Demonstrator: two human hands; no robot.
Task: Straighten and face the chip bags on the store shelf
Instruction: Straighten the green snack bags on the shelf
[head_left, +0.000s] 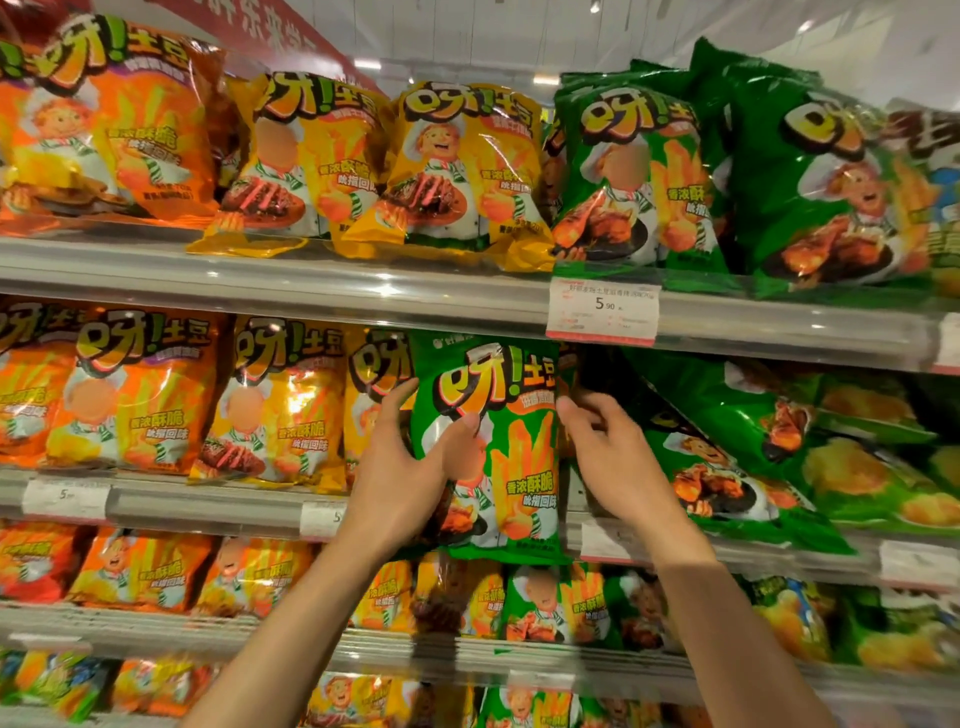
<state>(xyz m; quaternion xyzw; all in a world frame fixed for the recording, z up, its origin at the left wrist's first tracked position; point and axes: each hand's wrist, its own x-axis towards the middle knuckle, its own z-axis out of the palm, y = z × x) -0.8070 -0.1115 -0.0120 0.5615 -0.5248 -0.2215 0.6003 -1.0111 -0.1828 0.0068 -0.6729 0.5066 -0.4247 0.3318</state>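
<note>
A green chip bag (514, 415) stands upright at the front of the second shelf (208, 512), its face turned toward me. My left hand (410, 467) grips its left edge, thumb across the front and fingers behind. My right hand (608, 452) pinches the bag's right edge at mid height. To its right a second green bag (717, 467) lies slumped and tilted. Yellow bags (280, 405) and orange bags (140, 395) stand in rows to the left.
The top shelf (311, 280) carries orange, yellow and green bags, with a price tag (602, 312) on its rail. Lower shelves hold more bags of the same kinds. Other green snack bags (872, 467) fill the right side.
</note>
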